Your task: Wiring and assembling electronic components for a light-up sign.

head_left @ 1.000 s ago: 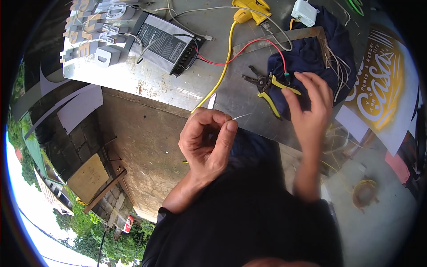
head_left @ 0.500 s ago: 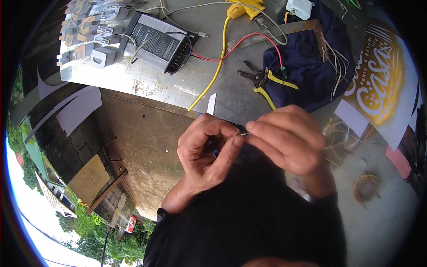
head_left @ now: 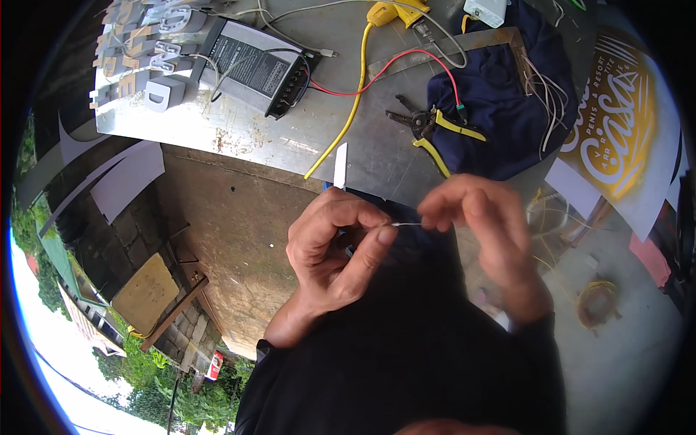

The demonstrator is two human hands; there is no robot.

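A rust-flecked metal bench (head_left: 246, 138) here, and the wire strippers (head_left: 422, 126) make our landmark. Nearest, on the person's side of the strippers: the left hand (head_left: 326, 250) pinches a thin wire (head_left: 406, 224) between thumb and forefinger, presumably so finely to let its tip stick out clear. The right hand (head_left: 489, 225), blurred, curls its fingers at that tip; touching or just apart, I can't tell. Now the strippers themselves: splayed, one handle over the dark blue cloth (head_left: 500, 141), probably parked for an easy reach. Just beside that handle, a red lead (head_left: 415, 54) ends in a green connector (head_left: 462, 110). Beyond the strippers, a metal square (head_left: 493, 39) crosses the cloth, perhaps weighing it down. Farther off, up and left of the strippers, sits the power supply (head_left: 250, 61), its casing hiding whatever's inside; no other container I can make out. Left of the strippers, farthest out: grey block letters (head_left: 165, 94).
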